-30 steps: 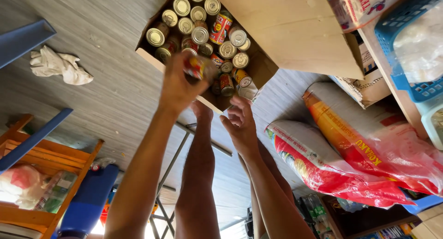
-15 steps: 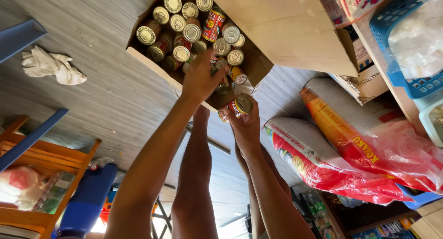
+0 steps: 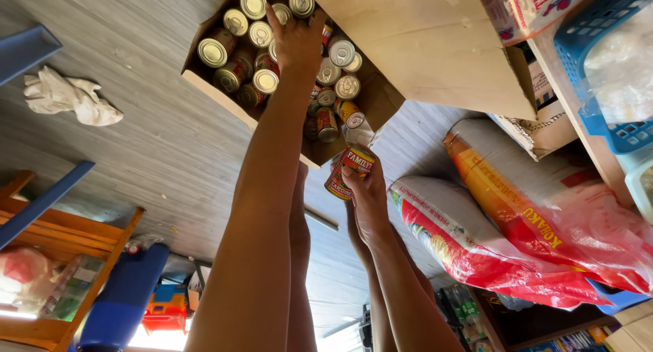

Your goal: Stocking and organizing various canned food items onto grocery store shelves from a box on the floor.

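Left hand is deep in the open cardboard box, fingers curled down among the packed tins, though what exactly they close on is hidden. Right hand is just outside the box's near edge, fingers wrapped round a red-labelled tin with yellow trim, held tilted, a silver-topped one just above it. Silver pull-ring lids fill the box's left half in rows; the right half sits looser, tins lying at angles. To the right lie two big sacks, red, white and orange, touching each other. A blue plastic basket sits far right. A crumpled white cloth lies far left on grey plank flooring, with open room between it and the box.
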